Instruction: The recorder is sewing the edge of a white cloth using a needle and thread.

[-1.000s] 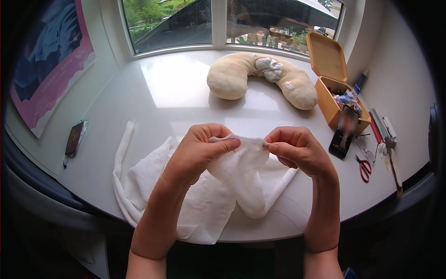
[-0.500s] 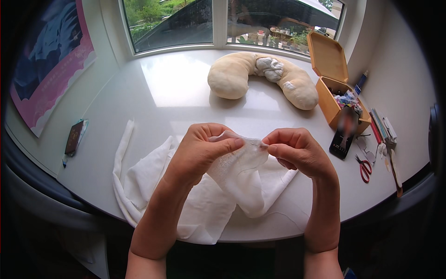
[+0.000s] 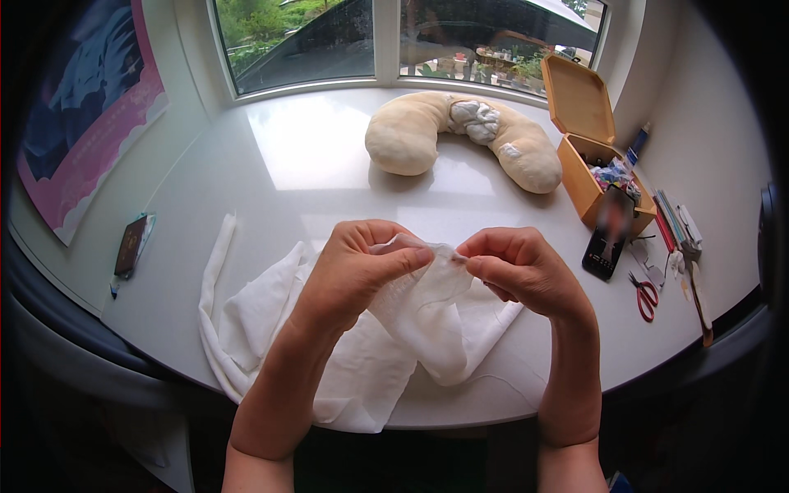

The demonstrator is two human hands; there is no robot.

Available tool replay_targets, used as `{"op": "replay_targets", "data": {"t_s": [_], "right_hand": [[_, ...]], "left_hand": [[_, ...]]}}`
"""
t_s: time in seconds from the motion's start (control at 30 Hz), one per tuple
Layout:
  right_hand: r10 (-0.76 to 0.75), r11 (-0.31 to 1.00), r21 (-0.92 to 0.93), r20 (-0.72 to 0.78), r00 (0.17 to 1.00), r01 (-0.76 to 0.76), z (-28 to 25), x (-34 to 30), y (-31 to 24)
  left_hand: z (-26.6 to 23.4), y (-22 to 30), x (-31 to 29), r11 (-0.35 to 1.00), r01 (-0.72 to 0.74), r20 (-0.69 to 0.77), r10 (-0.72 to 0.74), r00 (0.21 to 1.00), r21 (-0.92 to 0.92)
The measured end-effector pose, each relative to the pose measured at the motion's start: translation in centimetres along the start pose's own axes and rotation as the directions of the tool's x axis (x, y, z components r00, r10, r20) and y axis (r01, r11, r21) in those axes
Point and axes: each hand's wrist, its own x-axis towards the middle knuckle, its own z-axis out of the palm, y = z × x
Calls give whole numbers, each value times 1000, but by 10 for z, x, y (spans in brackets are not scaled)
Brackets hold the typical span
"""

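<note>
A thin white cloth (image 3: 427, 337) hangs from both hands and spreads in loose folds over the front of the table. My left hand (image 3: 349, 267) pinches its upper edge between thumb and fingers. Close by on the right, my right hand (image 3: 530, 267) is closed on the same edge, thumb against forefinger. Whether a needle is between those fingertips is too small to tell. A fine thread (image 3: 501, 379) trails across the tabletop below the right hand. Part of the cloth's edge is hidden behind the fingers.
A cream U-shaped pillow (image 3: 403, 135) with white patches lies near the window. To its right stands an open wooden box (image 3: 579, 181) with a phone (image 3: 606, 246) leaning on it. Red-handled snips (image 3: 646, 300) lie nearer. A small dark packet (image 3: 130, 245) is at the left.
My right hand has shifted slightly left, its fingertips closer to my left thumb along the cloth's edge. My left hand keeps its pinch almost unmoved.
</note>
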Motion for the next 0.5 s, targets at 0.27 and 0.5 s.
{"op": "replay_targets", "data": {"t_s": [0.27, 0.5], "right_hand": [[-15, 998, -62, -54, 998, 11, 8, 4, 0], [-20, 999, 37, -3, 1000, 20, -2, 1, 1]], "left_hand": [[5, -3, 1, 1000, 1, 27, -2, 1000, 17], [-1, -3, 3, 996, 32, 9, -32, 999, -83]]}}
